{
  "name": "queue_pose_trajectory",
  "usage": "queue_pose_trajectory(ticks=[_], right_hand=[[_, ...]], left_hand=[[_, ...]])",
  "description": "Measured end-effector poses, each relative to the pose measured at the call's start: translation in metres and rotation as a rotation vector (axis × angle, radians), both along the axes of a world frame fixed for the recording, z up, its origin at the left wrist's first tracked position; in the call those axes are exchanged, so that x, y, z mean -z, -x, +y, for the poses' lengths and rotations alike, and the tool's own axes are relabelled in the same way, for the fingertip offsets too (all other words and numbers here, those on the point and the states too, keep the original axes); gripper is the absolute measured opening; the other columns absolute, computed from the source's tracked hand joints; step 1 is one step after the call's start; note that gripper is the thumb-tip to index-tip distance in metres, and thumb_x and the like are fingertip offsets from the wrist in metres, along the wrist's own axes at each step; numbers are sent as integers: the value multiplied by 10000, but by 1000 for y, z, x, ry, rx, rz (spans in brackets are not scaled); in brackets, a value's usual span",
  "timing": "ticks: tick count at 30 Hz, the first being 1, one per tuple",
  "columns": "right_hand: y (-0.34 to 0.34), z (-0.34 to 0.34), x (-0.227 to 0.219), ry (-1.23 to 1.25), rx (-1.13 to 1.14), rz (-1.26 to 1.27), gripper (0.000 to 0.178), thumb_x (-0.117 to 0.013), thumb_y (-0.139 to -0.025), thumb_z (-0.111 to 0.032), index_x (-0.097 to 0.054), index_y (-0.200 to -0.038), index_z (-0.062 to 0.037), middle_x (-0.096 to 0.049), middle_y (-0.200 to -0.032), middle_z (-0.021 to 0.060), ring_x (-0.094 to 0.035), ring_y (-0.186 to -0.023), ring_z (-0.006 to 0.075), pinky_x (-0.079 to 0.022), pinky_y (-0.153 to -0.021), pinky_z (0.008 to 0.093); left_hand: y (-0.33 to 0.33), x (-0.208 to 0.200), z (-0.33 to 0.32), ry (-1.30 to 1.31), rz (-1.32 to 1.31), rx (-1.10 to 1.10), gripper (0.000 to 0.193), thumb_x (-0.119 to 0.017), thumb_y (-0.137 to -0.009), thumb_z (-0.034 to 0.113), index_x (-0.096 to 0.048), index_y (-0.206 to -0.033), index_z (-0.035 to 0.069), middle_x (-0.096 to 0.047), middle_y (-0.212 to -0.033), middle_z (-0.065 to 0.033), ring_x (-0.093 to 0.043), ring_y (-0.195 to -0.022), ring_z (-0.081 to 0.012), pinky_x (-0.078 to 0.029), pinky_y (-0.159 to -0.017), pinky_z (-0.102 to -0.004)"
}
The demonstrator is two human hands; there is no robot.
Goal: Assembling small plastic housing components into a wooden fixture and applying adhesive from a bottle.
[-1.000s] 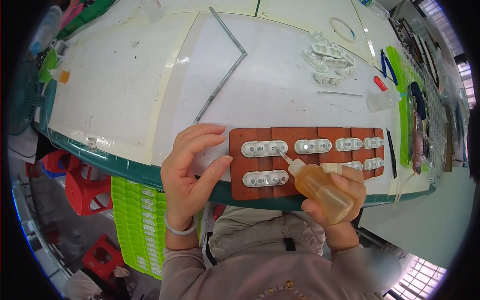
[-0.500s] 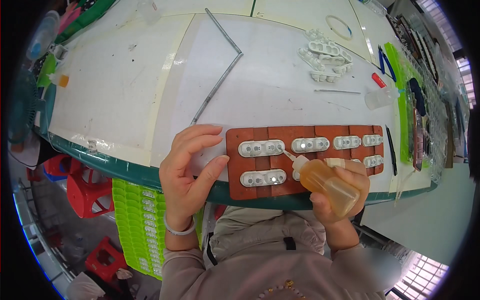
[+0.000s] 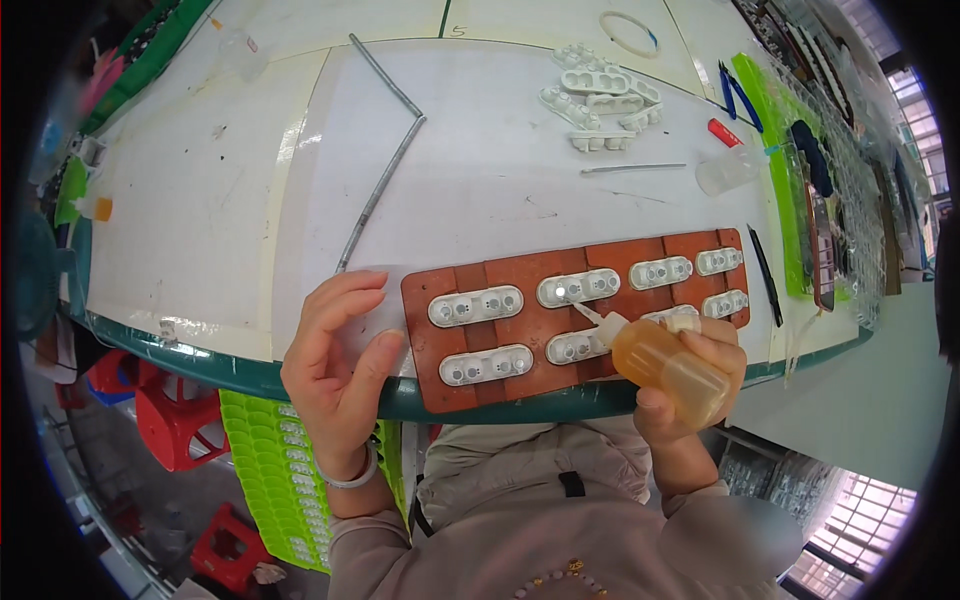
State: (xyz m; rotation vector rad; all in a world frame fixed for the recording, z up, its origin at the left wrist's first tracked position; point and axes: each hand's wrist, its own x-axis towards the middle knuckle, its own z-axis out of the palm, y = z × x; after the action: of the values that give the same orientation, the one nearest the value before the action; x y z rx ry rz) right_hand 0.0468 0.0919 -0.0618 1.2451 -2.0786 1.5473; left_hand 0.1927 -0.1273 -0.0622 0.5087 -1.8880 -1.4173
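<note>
So, biggest first: white worktop (image 3: 480, 180) w/ a green edge, taking up most of the view. On its near edge sits a reddish-brown board (image 3: 520, 375) holding two rows of white plastic parts (image 3: 476, 306) w/ round sockets. Bent metal rod (image 3: 385, 185) lies across the worktop further back, well apart from the board. Pile of loose white parts (image 3: 598, 95) at the far side, near a clear cup (image 3: 728, 170) on its side + blue pliers (image 3: 738, 95).

Left hand (image 3: 335, 375) rests at the board's left end, fingers spread open and flat, thumb touching the board edge, not wrapped round anything. Right hand (image 3: 690, 385) has its grip closed round a small squeeze bottle (image 3: 668, 365) of amber liquid, tilted, nozzle tip pointing up-left and touching a white part in the top row, 2nd from left. Thin wire (image 3: 632, 168) lies by the cup.
</note>
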Motion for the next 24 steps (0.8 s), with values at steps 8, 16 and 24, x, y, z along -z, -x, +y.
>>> queue_pose_trajectory(ticks=[8,16,24], right_hand=[[5,-2,1,70,-59,-54,610,-814,-671,-310,-477,-1075,0,-545,-990,142,-556,-811,189,-468,-663,282],[4,3,2,91,-75,-95,600,-814,-676,-287,-475,-1078,2,-547,-987,140,-561,-843,196,-475,-688,279],[7,11,4,109,-8,-108,622,-813,-676,-278,-463,-1100,12,-513,-1027,149,-558,-866,202,-492,-698,291]], left_hand=[[0,0,0,19,-27,1,273,-618,-719,-33,-589,-991,-39,-584,-1101,-153,-521,-1066,-244,-379,-940,-341],[2,-7,-3,-9,-70,40,253,-615,-725,-38,-602,-978,-31,-580,-1109,-154,-524,-1065,-240,-377,-944,-336],[69,-65,-23,459,-377,409,152,-613,-763,-16,-656,-908,2,-621,-932,-107,-569,-897,-217,-441,-792,-305]])
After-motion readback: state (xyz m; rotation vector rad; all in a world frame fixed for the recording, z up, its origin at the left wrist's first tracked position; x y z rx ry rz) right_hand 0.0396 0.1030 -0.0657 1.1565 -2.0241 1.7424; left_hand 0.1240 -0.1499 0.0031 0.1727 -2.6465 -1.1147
